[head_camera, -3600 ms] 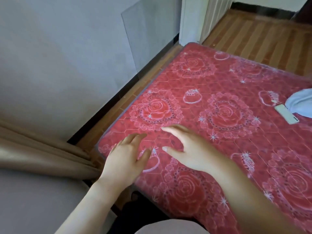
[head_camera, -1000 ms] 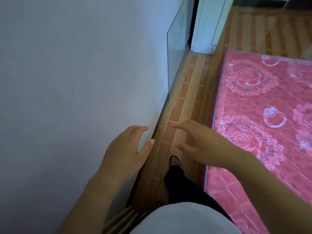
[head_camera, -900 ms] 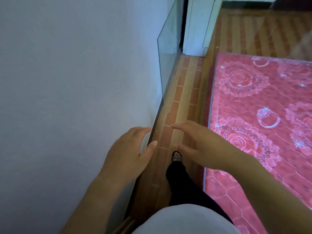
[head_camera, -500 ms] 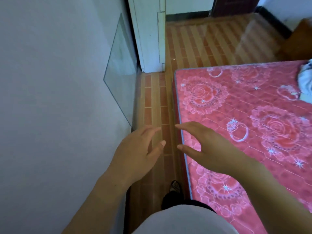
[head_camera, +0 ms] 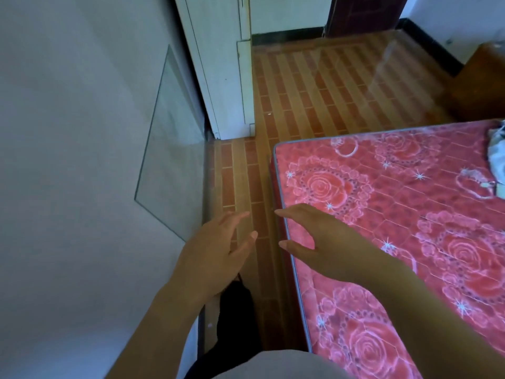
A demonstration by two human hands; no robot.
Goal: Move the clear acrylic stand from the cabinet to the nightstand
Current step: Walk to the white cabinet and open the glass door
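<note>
Two empty hands, left hand (head_camera: 210,258) and right hand (head_camera: 322,242), fingers relaxed.

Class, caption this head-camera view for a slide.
Open left hand over the floor strip, open right hand over the red rose-patterned mattress edge; a clear pane leans on the wall.

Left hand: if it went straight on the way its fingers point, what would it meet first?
The way looks free: the left hand points along the floor strip between the leaning glass pane and the mattress. Past that, probably the white panel, but depth is unclear.
</note>
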